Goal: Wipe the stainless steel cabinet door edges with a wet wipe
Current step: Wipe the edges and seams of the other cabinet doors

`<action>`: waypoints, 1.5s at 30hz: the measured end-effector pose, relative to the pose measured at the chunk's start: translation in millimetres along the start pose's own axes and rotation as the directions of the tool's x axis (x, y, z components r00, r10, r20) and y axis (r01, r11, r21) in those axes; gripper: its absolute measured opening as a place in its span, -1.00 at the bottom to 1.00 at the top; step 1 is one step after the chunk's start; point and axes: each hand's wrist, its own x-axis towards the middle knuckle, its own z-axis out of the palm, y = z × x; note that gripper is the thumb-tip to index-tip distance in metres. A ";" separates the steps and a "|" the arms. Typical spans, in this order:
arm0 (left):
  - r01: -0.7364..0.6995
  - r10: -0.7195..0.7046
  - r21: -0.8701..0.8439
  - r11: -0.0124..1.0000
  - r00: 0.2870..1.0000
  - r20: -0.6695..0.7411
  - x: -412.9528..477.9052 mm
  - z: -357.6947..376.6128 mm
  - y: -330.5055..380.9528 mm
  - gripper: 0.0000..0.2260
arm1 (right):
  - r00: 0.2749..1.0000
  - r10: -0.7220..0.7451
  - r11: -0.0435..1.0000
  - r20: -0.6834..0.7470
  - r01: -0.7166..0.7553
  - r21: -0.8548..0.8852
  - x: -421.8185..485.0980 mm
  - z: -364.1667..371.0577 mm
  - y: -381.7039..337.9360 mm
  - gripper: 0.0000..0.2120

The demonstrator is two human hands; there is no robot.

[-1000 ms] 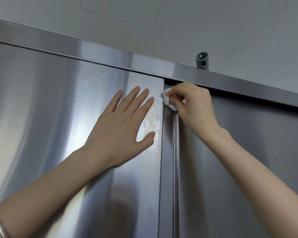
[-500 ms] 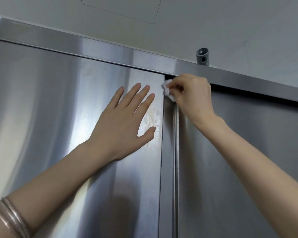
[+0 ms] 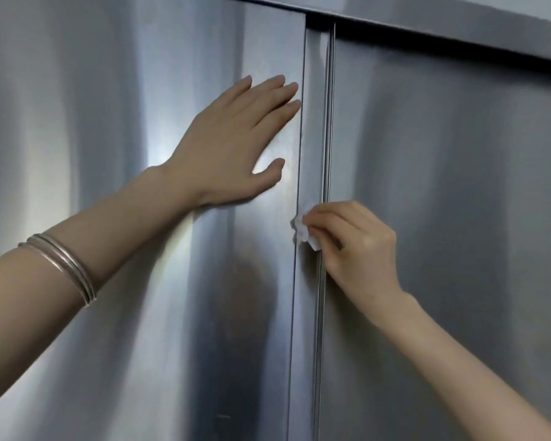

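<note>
While our left hand (image 3: 236, 144) lay flat, fingers straight, on the left door (image 3: 93, 106), we were mid-wipe on the door edge (image 3: 312, 138).
Our right hand (image 3: 357, 246) pinched the bunched wet wipe (image 3: 301, 232) in its fingertips, pressed against the edge about halfway down the visible seam; next, we judged, a steady drag along the strip below, pressure firm, wipe tucked into the groove.

I see only a crumpled corner of the wet wipe (image 3: 302, 233); the rest is tucked under the fingers (image 3: 330, 218) of the right hand (image 3: 357, 246), which also cover the stretch of door edge (image 3: 314, 122) beneath them. The left hand (image 3: 233, 144) lies flat on the left door (image 3: 109, 122), hiding its palm from me. Both forearms run off the frame, and the top rail (image 3: 458, 30) is clipped by the upper border.
</note>
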 end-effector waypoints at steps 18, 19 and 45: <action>-0.211 0.219 -0.079 0.974 0.968 0.118 -84.5 17.9 58.1 -0.54 | 0.977 -0.050 0.992 0.208 0.024 0.127 -160.5 -23.8 -51.8 -0.85; -0.213 0.220 -0.068 0.975 0.969 0.116 -84.7 18.1 58.0 -0.54 | 0.967 -0.094 0.989 0.238 0.065 0.129 -164.0 -26.5 -49.5 -0.84; -0.315 0.374 -0.260 0.913 0.901 0.220 -210.9 24.5 153.4 -0.41 | 0.910 0.222 0.972 0.349 -0.236 -0.002 -286.5 -41.4 -124.5 -0.73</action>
